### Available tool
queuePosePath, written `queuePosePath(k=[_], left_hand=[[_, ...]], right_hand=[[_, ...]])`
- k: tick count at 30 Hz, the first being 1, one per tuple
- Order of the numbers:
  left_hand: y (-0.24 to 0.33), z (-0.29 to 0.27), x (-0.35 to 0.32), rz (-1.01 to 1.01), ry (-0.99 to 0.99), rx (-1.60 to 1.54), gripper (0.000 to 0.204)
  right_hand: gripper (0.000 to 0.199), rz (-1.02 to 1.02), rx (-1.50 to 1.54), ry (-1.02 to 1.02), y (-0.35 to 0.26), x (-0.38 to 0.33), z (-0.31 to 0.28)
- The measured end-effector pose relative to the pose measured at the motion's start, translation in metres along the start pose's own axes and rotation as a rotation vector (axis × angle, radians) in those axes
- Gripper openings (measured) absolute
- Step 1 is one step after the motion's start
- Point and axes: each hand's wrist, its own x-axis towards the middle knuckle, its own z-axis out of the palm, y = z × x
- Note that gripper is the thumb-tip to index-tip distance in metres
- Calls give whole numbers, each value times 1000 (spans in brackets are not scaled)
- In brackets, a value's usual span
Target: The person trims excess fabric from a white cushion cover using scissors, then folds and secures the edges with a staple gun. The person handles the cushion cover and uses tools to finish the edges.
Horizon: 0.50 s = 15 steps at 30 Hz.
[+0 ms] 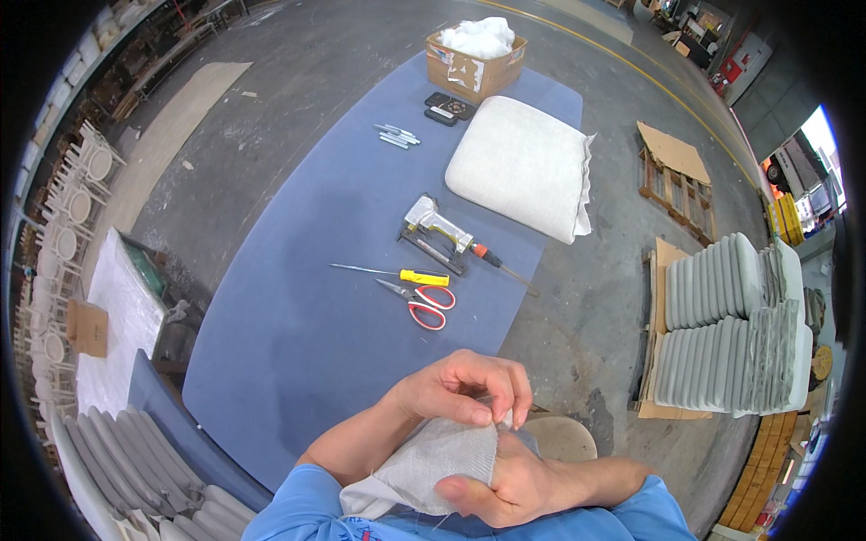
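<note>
Close to my body I hold a piece of light grey woven fabric (424,469) with loose threads at its lower edge. My left hand (465,388) pinches the upper corner between thumb and fingers. Lower down, my right hand (514,487) grips the fabric's right edge, its thumb lying on top; its other fingers are partly hidden. On the blue table (298,361) beyond my hands lie red-and-white-handled scissors (424,302), a yellow-handled screwdriver or awl (419,277) and a staple gun (442,230) with a hose. A pale cushion (514,158) with a ragged fabric edge lies farther off.
At the table's far end stands a cardboard box (474,72) of white stuffing, near a dark phone-like item (442,114) and several strips of staples (395,135). Stacked grey cushions (713,361) rest on a pallet at right; more cushions (135,460) stand at lower left.
</note>
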Motion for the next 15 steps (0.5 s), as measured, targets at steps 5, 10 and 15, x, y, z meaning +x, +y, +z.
queuePosePath(k=[5, 10, 15], left_hand=[[5, 3, 1, 7, -8, 7, 18], [14, 2, -3, -39, -16, 68, 17], [16, 3, -1, -70, -28, 43, 18]], right_hand=[[22, -66, -70, 22, -2, 10, 1], [25, -202, -156, 69, 1, 19, 5], [24, -252, -265, 28, -13, 25, -1]])
